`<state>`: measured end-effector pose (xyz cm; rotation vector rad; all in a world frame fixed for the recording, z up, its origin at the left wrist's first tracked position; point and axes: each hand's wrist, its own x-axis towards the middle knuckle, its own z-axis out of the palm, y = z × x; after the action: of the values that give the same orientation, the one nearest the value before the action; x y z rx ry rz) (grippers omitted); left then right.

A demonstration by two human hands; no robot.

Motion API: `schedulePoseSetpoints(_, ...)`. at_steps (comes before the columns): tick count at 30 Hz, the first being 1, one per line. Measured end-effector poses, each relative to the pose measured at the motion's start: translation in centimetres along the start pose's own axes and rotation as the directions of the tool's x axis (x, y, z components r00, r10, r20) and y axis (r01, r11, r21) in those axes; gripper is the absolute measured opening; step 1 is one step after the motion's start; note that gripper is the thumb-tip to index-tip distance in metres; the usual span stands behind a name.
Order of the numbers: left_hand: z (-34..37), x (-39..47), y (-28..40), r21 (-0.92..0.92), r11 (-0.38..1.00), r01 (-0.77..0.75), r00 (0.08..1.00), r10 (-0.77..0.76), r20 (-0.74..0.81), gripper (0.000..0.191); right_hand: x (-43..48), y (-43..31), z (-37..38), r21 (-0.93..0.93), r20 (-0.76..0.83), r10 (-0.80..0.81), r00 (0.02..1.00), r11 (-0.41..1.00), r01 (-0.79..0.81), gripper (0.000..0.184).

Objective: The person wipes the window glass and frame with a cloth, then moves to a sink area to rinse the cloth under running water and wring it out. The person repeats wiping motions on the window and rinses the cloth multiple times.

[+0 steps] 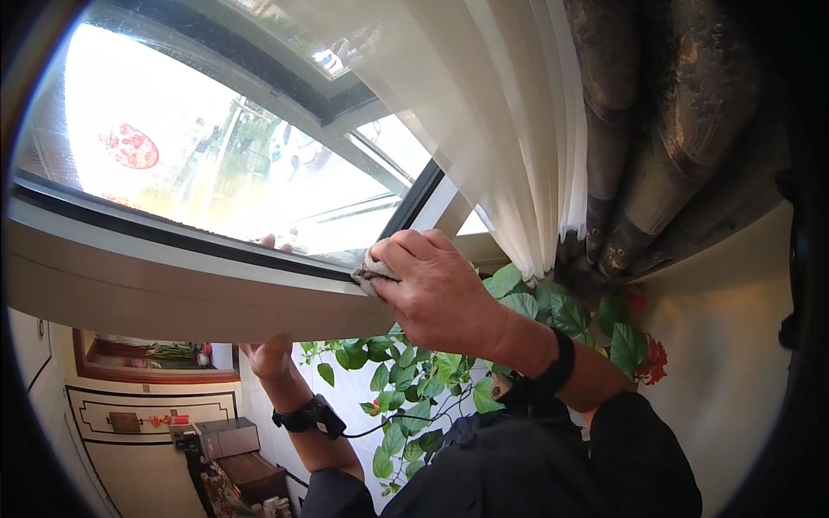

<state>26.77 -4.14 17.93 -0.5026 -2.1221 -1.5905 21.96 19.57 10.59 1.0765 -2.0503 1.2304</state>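
My right hand [437, 291] is closed on a crumpled grey-beige cloth [372, 272]. It presses the cloth against the lower right corner of a window sash [259, 256], where the black gasket meets the glass. At the sash's lower edge is my left hand [269, 356], its fingers mostly hidden by the frame. Small skin-coloured shapes show through or in the glass above it; I cannot tell whether they are fingertips or a reflection. The window pane [207, 162] is bright and smudged, with a round red decoration [133, 147] on it. Both wrists wear black bands, the left with a cabled device.
A sheer white curtain [511, 129] hangs right of the sash, beside a dark patterned curtain [673, 129]. A leafy plant [414, 388] with red flowers grows behind and below my hands. At lower left stand boxes [227, 440] and a red-framed recess [155, 356].
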Motion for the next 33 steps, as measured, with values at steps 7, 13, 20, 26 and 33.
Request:
schedulePoseSetpoints(7, -0.3, -0.4, 0.4, -0.129, 0.984, 0.119, 0.992, -0.112, 0.060, 0.093, 1.3, 3.3, -2.4, 0.380, 0.166, -0.046, 0.985, 0.925, -0.021, 0.022)
schedulePoseSetpoints(13, -2.5, -1.2, -0.6, 0.006, 0.997, 0.072, 0.996, -0.072, 0.045, 0.090, 2.8, -0.1, -1.1, 0.580, -0.200, 0.207, 0.958, 0.812, -0.055, 0.029)
schedulePoseSetpoints(20, -1.6, -1.4, -1.3, -0.056, 0.998, -0.014, 0.999, 0.016, 0.032, 0.092, 3.1, -1.9, 1.2, 0.575, -0.245, 0.103, 0.964, 0.816, 0.059, 0.026)
schedulePoseSetpoints(26, 0.5, -0.1, 0.0, -0.075, 0.997, 0.028, 1.000, -0.028, 0.003, 0.097, -1.0, -2.4, 1.4, 0.568, -0.042, 0.313, 0.949, 0.789, -0.235, 0.037)
schedulePoseSetpoints(33, -0.1, -0.4, 1.3, -0.119, 0.985, 0.126, 0.991, -0.129, -0.021, 0.057, 9.7, -7.2, -1.9, 0.577, -0.348, 0.084, 0.934, 0.804, 0.143, 0.027)
